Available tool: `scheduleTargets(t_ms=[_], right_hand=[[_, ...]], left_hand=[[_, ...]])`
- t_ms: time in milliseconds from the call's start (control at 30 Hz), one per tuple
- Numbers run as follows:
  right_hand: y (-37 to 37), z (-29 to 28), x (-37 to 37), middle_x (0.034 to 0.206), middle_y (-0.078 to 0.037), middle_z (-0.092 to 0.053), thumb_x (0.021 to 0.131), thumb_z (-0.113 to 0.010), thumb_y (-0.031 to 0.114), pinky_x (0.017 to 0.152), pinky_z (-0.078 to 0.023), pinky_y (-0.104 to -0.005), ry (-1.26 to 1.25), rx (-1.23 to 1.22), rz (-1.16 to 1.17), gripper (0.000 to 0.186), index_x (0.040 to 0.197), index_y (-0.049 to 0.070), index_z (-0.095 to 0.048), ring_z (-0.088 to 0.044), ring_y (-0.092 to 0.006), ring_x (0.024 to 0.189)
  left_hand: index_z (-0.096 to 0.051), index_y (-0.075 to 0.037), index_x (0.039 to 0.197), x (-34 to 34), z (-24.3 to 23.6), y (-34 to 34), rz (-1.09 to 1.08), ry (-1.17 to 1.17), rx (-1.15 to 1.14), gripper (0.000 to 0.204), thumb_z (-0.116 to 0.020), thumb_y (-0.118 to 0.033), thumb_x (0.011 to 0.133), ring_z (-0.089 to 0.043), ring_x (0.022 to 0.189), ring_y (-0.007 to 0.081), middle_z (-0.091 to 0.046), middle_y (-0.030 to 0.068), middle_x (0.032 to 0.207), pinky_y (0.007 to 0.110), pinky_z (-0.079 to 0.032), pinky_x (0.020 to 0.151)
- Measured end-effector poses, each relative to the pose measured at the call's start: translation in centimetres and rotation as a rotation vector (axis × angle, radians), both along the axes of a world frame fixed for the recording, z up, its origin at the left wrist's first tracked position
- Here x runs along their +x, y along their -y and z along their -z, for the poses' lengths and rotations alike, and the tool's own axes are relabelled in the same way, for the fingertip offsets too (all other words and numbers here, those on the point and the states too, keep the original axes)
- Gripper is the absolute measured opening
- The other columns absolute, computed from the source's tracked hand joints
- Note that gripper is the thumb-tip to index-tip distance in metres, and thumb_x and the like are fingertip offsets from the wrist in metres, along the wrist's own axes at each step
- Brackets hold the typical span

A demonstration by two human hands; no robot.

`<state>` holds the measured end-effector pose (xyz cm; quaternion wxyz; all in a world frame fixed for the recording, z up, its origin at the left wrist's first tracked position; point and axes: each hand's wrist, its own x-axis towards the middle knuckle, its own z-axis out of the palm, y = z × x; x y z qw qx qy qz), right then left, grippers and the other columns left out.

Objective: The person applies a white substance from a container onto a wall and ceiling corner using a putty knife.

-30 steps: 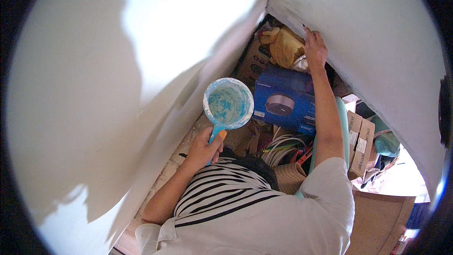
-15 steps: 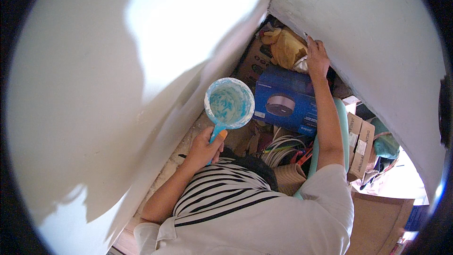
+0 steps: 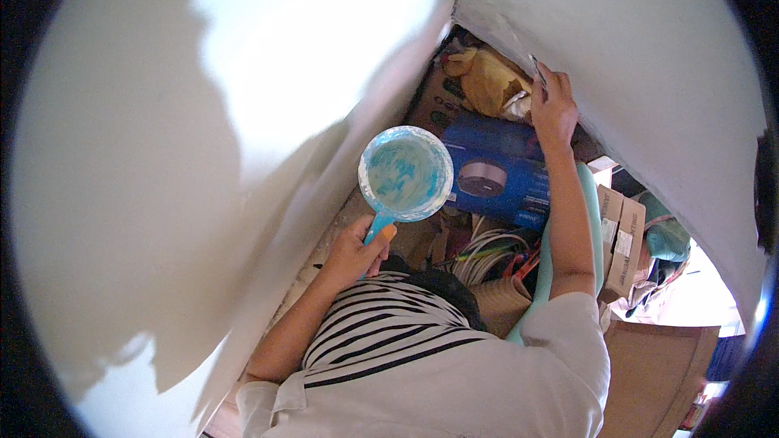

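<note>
Blue dipper (image 3: 406, 174): clamped by the handle in the left hand (image 3: 359, 251), smeared white and turquoise inside, held up by the left end of the blue box (image 3: 505, 154).
Cables (image 3: 491, 258): looped in a loose pile.
Tan cardboard (image 3: 623, 255): off to the right, stamped with dark block lettering plus a white label.
Box print: round grey gadget and small pale text.
Right hand (image 3: 555, 109): pinched on a slim tool (image 3: 538, 70), just beside the wall (image 3: 633, 57); honestly can't tell if touching.
Yellow bundle (image 3: 489, 85): crumpled up behind the box.

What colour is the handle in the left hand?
The handle is blue, seen best in the head view.
</note>
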<state>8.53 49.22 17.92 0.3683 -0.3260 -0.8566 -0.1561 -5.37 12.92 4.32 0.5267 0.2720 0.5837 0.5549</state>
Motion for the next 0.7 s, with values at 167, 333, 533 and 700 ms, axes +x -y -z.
scheduleTargets(t_ms=[167,333,533,700], right_hand=[[11.0,-4.3,3.8,0.094,-0.015,-0.066,0.081,-0.067,0.003,0.075,-0.052,-0.0375,-0.171,-0.025,-0.232,0.024,0.105,0.005,-0.067,-0.065,-0.0321,0.087],[20.2,-4.6,6.7,0.089,-0.016,-0.065,0.079,-0.07,0.005,0.069,-0.053,-0.0385,-0.059,-0.393,-0.327,0.025,0.104,0.005,-0.066,-0.065,-0.0321,0.08],[24.1,0.0,3.7,0.081,-0.015,-0.057,0.079,-0.067,0.006,0.058,-0.053,-0.0414,0.096,-0.468,-0.356,0.028,0.105,0.002,-0.061,-0.061,-0.0318,0.065],[24.7,1.9,1.1,0.08,-0.014,-0.056,0.081,-0.064,0.009,0.057,-0.054,-0.0402,0.143,-0.447,-0.259,0.023,0.102,0.0,-0.06,-0.061,-0.0324,0.064]], left_hand=[[-0.058,-0.004,0.097,-0.3,0.0,0.0,0.003,-0.071,0.064,0.027,-0.057,-0.031,0.097,-0.052,0.047,0.0077,-0.061,0.003,0.069,0.024,-0.04,0.043],[-0.059,-0.004,0.097,-0.3,0.4,-0.2,0.01,-0.003,0.077,0.027,-0.058,-0.031,0.097,-0.053,0.048,0.0077,-0.062,0.0035,0.07,0.023,-0.041,0.044],[-0.057,-0.003,0.099,-0.3,-0.3,-0.6,0.052,-0.043,0.152,0.028,-0.056,-0.03,0.098,-0.053,0.05,0.0105,-0.059,0.0042,0.068,0.025,-0.042,0.046],[-0.057,-0.003,0.099,-0.1,0.5,-0.7,0.041,-0.075,0.192,0.029,-0.057,-0.032,0.097,-0.052,0.049,0.0105,-0.058,0.0037,0.067,0.025,-0.042,0.045]])
